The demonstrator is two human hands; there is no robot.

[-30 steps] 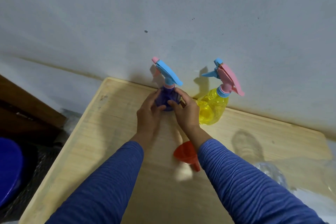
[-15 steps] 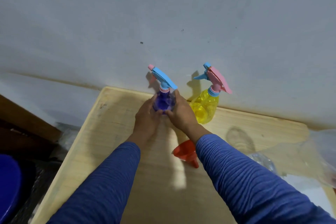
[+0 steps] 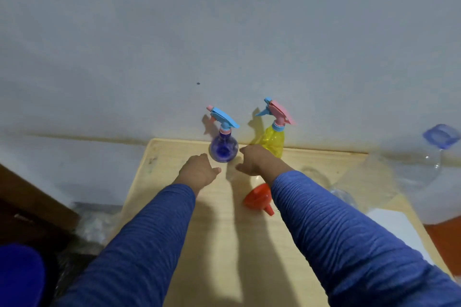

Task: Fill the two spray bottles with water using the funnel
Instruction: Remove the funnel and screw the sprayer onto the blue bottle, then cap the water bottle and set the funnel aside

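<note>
Both hands are hanging loosely curled and holding nothing, the left hand (image 3: 199,172) and right hand (image 3: 254,160) flanking the purple spray bottle (image 3: 223,148) standing far on the wooden table (image 3: 224,244), the yellow spray bottle (image 3: 274,142) just right of it. Both trigger heads are still sitting on, so pouring risks spilling; the orange funnel (image 3: 258,199) is lying nearer, against a plain grey wall (image 3: 224,32)
</note>
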